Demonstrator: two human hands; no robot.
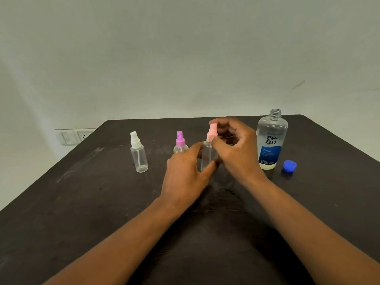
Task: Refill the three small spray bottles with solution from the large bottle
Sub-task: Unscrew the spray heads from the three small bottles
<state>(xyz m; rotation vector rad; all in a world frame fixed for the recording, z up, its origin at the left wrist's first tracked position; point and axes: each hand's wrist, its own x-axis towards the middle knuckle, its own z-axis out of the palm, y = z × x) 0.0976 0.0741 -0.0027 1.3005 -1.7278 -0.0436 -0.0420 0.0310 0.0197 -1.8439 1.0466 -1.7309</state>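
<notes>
Three small clear spray bottles stand on the dark table (82,202). The white-topped one (138,153) is at the left. Partly hidden behind my left hand is the purple-topped one (180,141). My left hand (185,171) grips the clear body of the pink-topped bottle (207,155). My right hand (234,145) pinches its pink spray top (211,132). The large solution bottle (271,140) stands uncapped at the right, with liquid inside. Its blue cap (289,166) lies on the table beside it.
A pale wall rises right behind the table's far edge. A wall socket plate (74,136) shows past the table's left corner. Bare dark tabletop lies in front of the bottles, under my forearms.
</notes>
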